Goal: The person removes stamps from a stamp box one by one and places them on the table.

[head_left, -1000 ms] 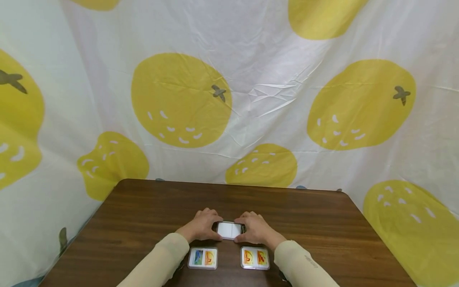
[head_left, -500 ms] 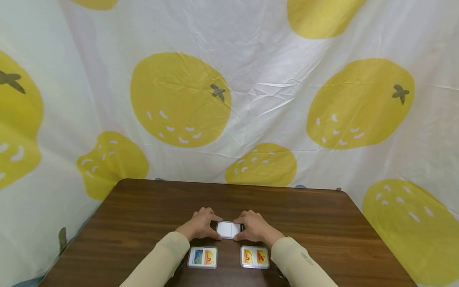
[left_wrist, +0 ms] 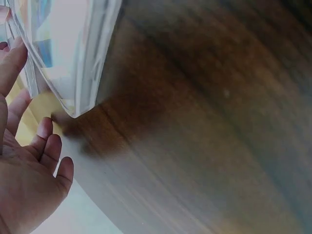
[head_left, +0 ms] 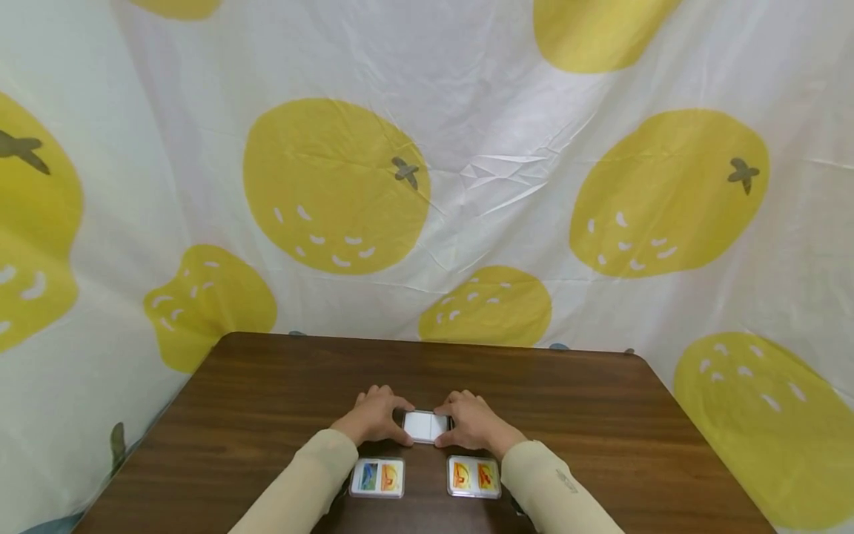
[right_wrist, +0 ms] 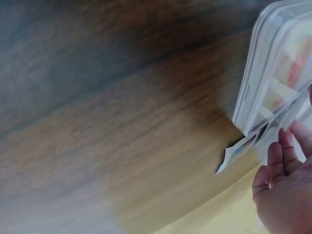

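Dark wooden table point(head_left: 267, 400) in front of the lemon-print sheet point(head_left: 333, 185), both cream sleeves reaching in from the near edge. Dead centre sits the small white-topped case point(head_left: 427, 426), long axis running left to right, so each short end faces a hand. Left hand point(head_left: 375, 420) on the left end, right hand point(head_left: 469, 424) on the right, equally near, fingers curled round the case and pinching it between them, palms low over the wood. Nearer the body lie two clear card boxes, one left point(head_left: 377, 477), one right point(head_left: 474, 477), untouched
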{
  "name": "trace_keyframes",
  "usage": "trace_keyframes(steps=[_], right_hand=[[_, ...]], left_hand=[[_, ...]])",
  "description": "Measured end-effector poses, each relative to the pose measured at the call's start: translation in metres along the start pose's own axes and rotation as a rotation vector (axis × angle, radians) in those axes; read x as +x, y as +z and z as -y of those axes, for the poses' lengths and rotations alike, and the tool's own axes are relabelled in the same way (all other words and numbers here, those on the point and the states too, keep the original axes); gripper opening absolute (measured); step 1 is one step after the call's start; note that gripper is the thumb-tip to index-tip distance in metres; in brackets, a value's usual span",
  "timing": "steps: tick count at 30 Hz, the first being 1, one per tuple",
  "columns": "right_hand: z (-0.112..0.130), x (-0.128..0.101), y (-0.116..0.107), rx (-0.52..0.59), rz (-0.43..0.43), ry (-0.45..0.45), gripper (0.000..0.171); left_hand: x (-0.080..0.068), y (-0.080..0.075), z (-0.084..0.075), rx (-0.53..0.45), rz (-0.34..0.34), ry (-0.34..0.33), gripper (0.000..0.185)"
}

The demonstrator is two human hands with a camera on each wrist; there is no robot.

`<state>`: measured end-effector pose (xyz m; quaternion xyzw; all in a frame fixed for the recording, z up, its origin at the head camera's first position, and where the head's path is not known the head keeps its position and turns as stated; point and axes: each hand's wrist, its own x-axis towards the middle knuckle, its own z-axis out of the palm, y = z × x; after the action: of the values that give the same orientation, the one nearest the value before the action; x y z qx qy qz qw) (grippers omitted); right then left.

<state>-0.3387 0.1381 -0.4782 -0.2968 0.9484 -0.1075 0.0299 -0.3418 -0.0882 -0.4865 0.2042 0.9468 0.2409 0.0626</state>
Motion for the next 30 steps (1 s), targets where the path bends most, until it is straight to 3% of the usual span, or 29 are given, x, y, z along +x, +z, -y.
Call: trace_keyframes(steps=[11,30], right_hand=[[0.0036,0.0013,-0.0037,-0.021,0.02,0.012,0.056],[0.003,-0.0028,0.0021,-0.042,0.005,0.007,0.055]], left_hand=[[-0.0038,-0.0059,-0.0077,0.026,0.011,-0.029,0.057],[-0.0034,-0.003,-0.0047,0.025,0.052,-0.037,0.059]])
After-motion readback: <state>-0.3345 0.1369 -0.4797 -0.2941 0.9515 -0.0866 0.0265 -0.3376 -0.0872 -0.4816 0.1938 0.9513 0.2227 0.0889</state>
